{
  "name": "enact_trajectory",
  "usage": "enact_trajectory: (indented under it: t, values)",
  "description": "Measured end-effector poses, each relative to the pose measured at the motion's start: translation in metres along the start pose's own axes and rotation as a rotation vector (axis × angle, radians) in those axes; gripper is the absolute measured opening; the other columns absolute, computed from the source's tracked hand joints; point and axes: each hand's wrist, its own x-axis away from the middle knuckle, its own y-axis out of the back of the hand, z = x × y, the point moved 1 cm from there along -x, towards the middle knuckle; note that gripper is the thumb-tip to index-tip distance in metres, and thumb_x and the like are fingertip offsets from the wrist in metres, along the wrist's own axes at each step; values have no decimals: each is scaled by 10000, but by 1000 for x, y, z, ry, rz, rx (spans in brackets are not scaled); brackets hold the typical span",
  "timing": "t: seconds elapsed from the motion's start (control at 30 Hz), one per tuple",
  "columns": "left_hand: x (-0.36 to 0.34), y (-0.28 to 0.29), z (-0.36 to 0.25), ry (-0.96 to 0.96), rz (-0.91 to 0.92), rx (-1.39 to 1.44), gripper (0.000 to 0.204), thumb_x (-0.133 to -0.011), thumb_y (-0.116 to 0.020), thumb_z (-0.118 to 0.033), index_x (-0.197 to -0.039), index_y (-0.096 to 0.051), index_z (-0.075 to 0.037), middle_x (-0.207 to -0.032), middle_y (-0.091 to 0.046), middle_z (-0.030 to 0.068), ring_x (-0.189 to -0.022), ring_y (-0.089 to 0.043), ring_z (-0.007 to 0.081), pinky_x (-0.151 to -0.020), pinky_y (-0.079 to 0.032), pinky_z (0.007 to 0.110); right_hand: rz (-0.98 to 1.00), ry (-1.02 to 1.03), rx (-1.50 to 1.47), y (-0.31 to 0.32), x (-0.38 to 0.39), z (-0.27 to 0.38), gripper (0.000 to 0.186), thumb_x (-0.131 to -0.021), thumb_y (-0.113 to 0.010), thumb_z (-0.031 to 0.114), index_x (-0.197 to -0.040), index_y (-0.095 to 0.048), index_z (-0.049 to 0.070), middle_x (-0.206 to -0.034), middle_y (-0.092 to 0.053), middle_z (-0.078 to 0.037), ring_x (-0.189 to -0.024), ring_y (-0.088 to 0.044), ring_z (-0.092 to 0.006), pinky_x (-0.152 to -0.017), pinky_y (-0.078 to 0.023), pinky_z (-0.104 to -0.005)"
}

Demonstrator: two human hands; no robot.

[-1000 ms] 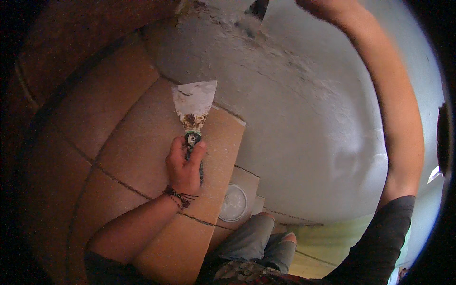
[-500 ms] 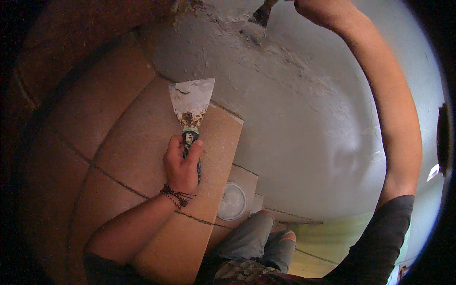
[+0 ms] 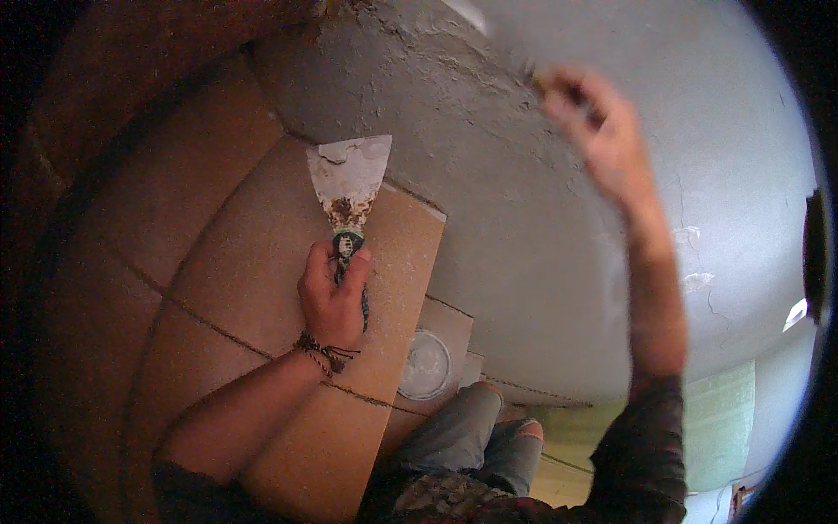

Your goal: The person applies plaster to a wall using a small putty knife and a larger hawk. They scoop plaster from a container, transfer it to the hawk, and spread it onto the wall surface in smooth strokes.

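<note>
Your L grip (image 3: 332,301) is closed round the putty knife (image 3: 351,179), blade pointing far, over brown tiles (image 3: 227,262) L of the grey wall (image 3: 524,236). Farther R, your R grip (image 3: 611,148) curls round a blurred tool (image 3: 537,80), type unclear, nr that wall.

The sleeves (image 3: 642,437) are dark, the bracelet (image 3: 323,354) braided, the jeans (image 3: 449,428) grey and ripped.
</note>
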Motion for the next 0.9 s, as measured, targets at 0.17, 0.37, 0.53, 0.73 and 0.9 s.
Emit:
enact_trajectory:
  t: [0.17,0.37,0.53,0.73,0.9]
  values:
    - [0,-4,-2,-24,45,22,231,-867,-650,-168,-960,-542,13,-792,-610,34,-701,-527,73,-610,-442,260,242,-634,-1149,-62,103,0,456,-927,-550,320,-1241,-509,-7,-1017,-610,-80,-867,-562,-157,-718,-459,-294]
    - [4,-5,-16,-25,191,-49,199,-853,-655,-118,-951,-550,21,-803,-623,28,-713,-540,53,-619,-450,234,196,-748,-1561,-70,144,3,474,-961,-469,328,-1261,-463,-40,-1001,-586,-90,-822,-553,-165,-664,-444,-310]
    - [10,-5,-16,-46,420,-67,190,-837,-667,-96,-949,-565,17,-807,-643,27,-729,-564,52,-634,-460,221,91,-778,-1555,-66,172,1,502,-956,-473,358,-1253,-467,-47,-970,-592,-90,-818,-551,-170,-663,-440,-311]
    - [18,-8,-19,4,663,-58,219,-793,-714,-76,-940,-577,12,-813,-652,35,-736,-581,53,-630,-468,215,-38,-755,-1153,-52,218,-24,444,-945,-526,330,-1209,-529,-27,-998,-599,-70,-873,-553,-150,-745,-443,-294]
    - [21,-5,-27,-80,836,-255,239,-746,-753,-74,-901,-592,9,-769,-647,39,-709,-584,50,-614,-470,222,13,-565,-775,-40,232,-38,304,-912,-593,200,-1185,-590,67,-1045,-593,-34,-966,-540,-156,-831,-424,-287]
